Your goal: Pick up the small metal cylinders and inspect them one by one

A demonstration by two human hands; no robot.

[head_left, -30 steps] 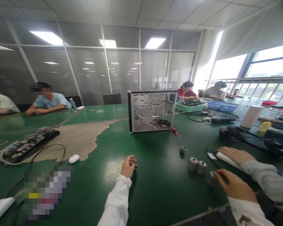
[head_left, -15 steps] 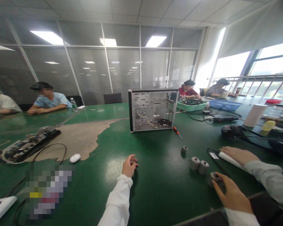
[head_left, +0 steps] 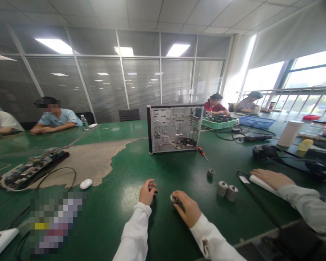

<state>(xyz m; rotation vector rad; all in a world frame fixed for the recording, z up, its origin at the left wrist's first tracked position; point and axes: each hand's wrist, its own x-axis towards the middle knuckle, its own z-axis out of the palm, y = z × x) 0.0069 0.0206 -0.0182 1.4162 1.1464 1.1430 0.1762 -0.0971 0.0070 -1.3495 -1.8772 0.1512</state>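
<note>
My right hand grips a metal cylinder by its top, a little right of my left hand. My left hand rests near the green table top with its fingers curled; whether something small is in them is hidden. Two more metal cylinders stand side by side to the right, and a smaller one stands behind them. An open computer case stands upright at the middle of the table, with cables inside. A red-handled screwdriver lies by its right corner.
Another person's hand lies on a white object at the right. Behind are a green basket, a blue basket and a white bottle. A circuit assembly and a white mouse lie left. People sit around the table.
My right hand has moved left with the metal cylinder, from beside the other cylinders to near my left hand. My left hand has hardly moved.
</note>
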